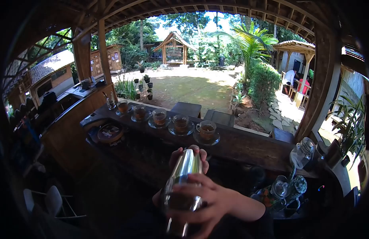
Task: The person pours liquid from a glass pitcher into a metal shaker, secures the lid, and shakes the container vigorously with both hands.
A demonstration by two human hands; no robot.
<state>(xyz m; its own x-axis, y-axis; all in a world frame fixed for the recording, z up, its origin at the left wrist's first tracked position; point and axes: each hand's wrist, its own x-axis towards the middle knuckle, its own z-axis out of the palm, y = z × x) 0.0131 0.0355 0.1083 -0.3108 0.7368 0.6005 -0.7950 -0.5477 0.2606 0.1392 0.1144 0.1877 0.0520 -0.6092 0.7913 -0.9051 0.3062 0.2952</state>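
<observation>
A shiny metal cocktail shaker [187, 164] is held tilted in front of me, its narrower end pointing away. My left hand [204, 156] is closed around that far end, with fingertips showing on both sides. Across the nearer, wider part lies my right hand [210, 195], fingers wrapped over the metal and slightly blurred. Beyond the shaker, several glass cups of brown drink stand in a row on saucers along the dark wooden counter [252, 151]. The closest is a handled glass cup [207, 129].
A clear glass jar [304, 151] stands at the counter's right end, with glassware [281, 187] below it. To the left sit a round wooden box [110, 132] and a small bottle [110, 101]. Stools [219, 118] line the far side. Two people sit outside at right.
</observation>
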